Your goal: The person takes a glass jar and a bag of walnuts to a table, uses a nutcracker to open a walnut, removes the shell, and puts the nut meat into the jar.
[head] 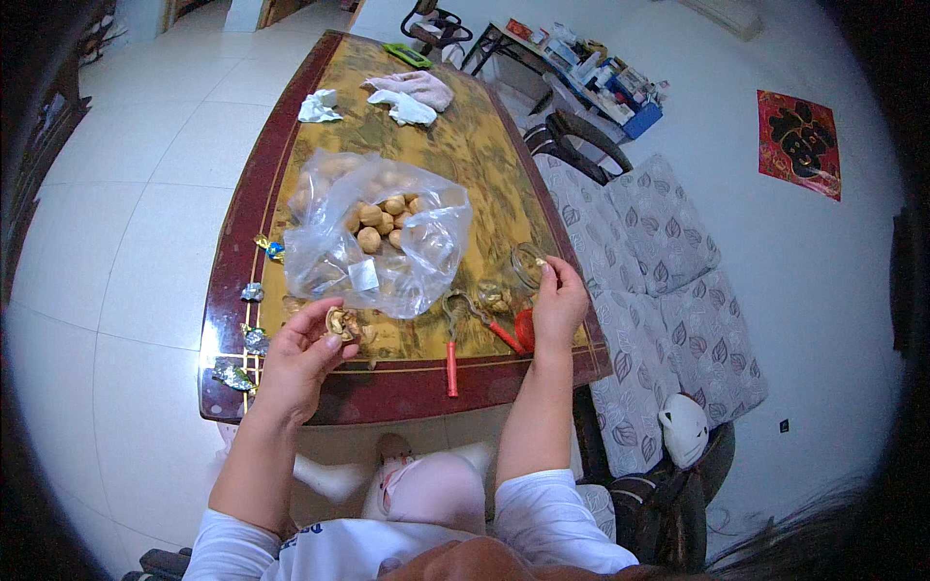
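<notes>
My left hand (299, 363) holds a cracked walnut (337, 324) with its kernel showing, above the near left of the table. Between the thumb and fingertips of my right hand (561, 305) is a small pale walnut piece (541, 262), at the rim of a clear glass jar (524, 266). Walnut kernels (495, 298) lie in the bottom of the jar. Near my right wrist is a red lid (524, 330), partly hidden. A metal nutcracker with red handles (452, 367) lies spread between my hands. Beyond it, an open clear plastic bag (312, 261) contains several whole walnuts (370, 240).
Crumpled wrappers (254, 340) lie along the left edge of the table (327, 403). Tissues (318, 107), a pinkish cloth (425, 87) and a green object (407, 55) are at the far end. A cushioned bench (639, 319) stands along the right side.
</notes>
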The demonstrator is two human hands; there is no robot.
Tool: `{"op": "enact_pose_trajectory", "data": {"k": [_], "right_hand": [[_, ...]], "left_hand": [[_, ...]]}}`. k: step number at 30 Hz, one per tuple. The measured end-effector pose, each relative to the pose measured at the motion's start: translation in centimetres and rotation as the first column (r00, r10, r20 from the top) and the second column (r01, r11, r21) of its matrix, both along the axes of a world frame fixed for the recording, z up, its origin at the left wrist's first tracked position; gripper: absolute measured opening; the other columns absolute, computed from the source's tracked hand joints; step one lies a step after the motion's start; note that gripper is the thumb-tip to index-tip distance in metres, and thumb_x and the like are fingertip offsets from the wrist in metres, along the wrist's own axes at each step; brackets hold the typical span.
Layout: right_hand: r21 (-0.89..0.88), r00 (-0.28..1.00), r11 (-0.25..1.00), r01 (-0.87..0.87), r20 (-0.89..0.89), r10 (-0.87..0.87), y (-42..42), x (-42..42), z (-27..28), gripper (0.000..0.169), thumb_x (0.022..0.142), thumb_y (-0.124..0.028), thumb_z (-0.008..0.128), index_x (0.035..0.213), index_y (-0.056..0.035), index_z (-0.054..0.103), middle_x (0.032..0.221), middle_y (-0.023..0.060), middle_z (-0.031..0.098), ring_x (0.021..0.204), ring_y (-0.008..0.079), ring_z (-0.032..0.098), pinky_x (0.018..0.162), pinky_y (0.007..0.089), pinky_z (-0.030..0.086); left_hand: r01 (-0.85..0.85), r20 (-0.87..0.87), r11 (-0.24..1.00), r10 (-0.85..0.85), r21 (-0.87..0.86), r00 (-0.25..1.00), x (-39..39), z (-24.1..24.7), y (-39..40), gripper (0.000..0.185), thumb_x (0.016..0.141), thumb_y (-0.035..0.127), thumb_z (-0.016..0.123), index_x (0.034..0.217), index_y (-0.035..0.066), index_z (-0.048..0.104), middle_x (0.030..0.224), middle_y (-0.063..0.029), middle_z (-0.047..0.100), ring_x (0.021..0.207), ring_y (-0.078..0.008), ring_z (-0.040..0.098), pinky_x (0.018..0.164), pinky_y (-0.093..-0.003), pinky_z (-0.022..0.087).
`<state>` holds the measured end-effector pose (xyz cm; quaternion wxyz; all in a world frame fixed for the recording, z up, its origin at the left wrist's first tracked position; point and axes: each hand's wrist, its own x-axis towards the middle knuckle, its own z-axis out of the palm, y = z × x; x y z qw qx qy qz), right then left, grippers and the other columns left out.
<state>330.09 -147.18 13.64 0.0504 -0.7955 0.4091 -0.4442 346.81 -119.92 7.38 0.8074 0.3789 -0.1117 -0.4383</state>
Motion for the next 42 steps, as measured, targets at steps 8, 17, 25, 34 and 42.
{"op": "enact_pose_trajectory", "data": {"k": [8, 17, 25, 34, 42], "right_hand": [[0.147, 0.999, 0.989, -0.019, -0.028, 0.023, -1.2, 0.0, -0.2, 0.019, 0.085, -0.013, 0.056, 0.097, -0.0021, 0.065, 0.095, 0.0154, 0.065, 0.087, 0.0279, 0.062, 0.077, 0.0352, 0.047], [0.413, 0.833, 0.724, -0.552, 0.254, 0.491, 14.6, 4.6, -2.7, 0.013, 0.078, -0.005, 0.066, 0.091, -0.0017, 0.066, 0.087, 0.0076, 0.063, 0.081, 0.0156, 0.059, 0.075, 0.0272, 0.047], [0.355, 0.796, 0.715, -0.602, 0.204, 0.57, 18.7, 7.6, -3.5, 0.023, 0.073, -0.011, 0.071, 0.094, -0.0037, 0.065, 0.087, 0.0104, 0.06, 0.074, 0.0225, 0.06, 0.065, 0.0304, 0.049], [0.535, 0.71, 0.488, -0.689, 0.367, 0.601, 16.7, 8.7, -4.8, 0.019, 0.076, -0.004, 0.069, 0.094, -0.0004, 0.064, 0.083, 0.0029, 0.061, 0.069, 0.0071, 0.055, 0.06, 0.021, 0.046], [0.649, 0.662, 0.21, -0.731, 0.599, 0.451, 16.4, 8.4, -5.3, 0.018, 0.081, -0.004, 0.065, 0.097, 0.0027, 0.061, 0.08, 0.0011, 0.061, 0.068, 0.0025, 0.055, 0.059, 0.0166, 0.047]], "left_hand": [[0.011, -0.008, 0.998, -0.012, -0.059, 1.0, 0.2, 0.1, 0.6, 0.041, 0.084, -0.002, 0.053, 0.123, 0.004, 0.047, 0.111, -0.0101, 0.057, 0.095, -0.0161, 0.058, 0.081, -0.0274, 0.053], [0.063, 0.031, 0.997, -0.062, -0.032, 0.998, 0.4, 0.0, 0.3, 0.041, 0.086, -0.005, 0.047, 0.127, 0.002, 0.045, 0.119, -0.0105, 0.054, 0.102, -0.0155, 0.056, 0.085, -0.0273, 0.05], [0.011, 0.132, 1.0, -0.008, -0.026, 0.991, 0.4, -0.8, 0.5, 0.043, 0.086, -0.007, 0.047, 0.128, 0.001, 0.045, 0.119, -0.0092, 0.055, 0.101, -0.015, 0.055, 0.088, -0.026, 0.046], [-0.072, 0.449, 0.991, 0.012, 0.117, 0.893, 0.2, -1.2, 0.5, 0.041, 0.081, -0.006, 0.054, 0.122, 0.001, 0.05, 0.111, -0.0071, 0.058, 0.101, -0.0143, 0.055, 0.089, -0.0273, 0.044], [-0.099, 0.491, 0.989, 0.034, 0.108, 0.87, -0.2, -1.6, 0.1, 0.04, 0.08, -0.008, 0.053, 0.119, 0.0, 0.049, 0.109, -0.0072, 0.058, 0.101, -0.0148, 0.055, 0.09, -0.0276, 0.044]]}}
